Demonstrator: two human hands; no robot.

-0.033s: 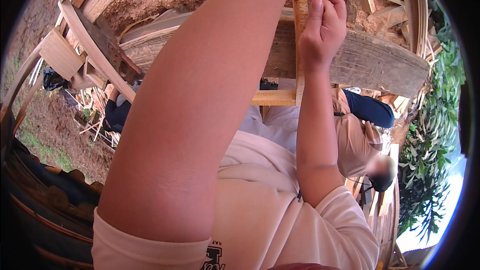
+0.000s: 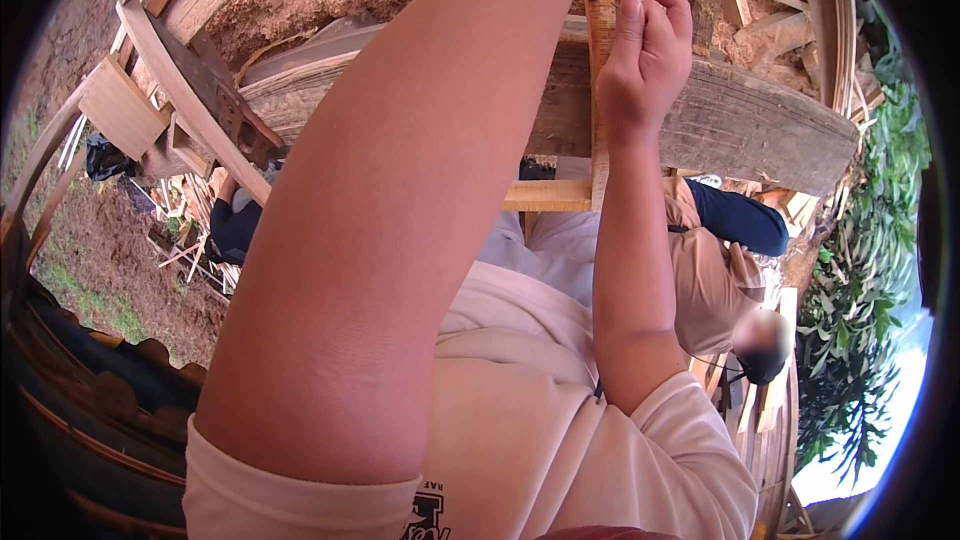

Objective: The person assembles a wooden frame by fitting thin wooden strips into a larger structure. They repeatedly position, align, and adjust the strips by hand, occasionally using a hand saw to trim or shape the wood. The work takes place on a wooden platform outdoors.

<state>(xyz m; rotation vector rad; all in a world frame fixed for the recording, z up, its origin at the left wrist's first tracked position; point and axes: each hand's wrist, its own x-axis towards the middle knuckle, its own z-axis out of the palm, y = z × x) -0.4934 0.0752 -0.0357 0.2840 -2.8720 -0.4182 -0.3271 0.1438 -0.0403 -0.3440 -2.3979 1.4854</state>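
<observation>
My left arm crosses the picture from the lower left to the top edge, and its hand lies beyond that edge. My right hand point(image 2: 648, 60) is raised near the top, its fingers curled and its thumb pressed toward them in a pinch. Whatever sits in that pinch is too small or hidden to make out. Right beside the hand runs a narrow upright wooden strip point(image 2: 601, 70), which meets a short light crosspiece point(image 2: 548, 196) lower down. Behind both, a thick weathered plank point(image 2: 755, 115) stretches across.
A handsaw point(image 2: 235, 115) rests by a slanting wooden bar point(image 2: 185, 90) at the left. At the right, a person in a beige shirt point(image 2: 715, 285) is close by; another person's dark sleeve point(image 2: 232, 230) shows at the left. Wood offcuts point(image 2: 775, 40) litter the reddish ground.
</observation>
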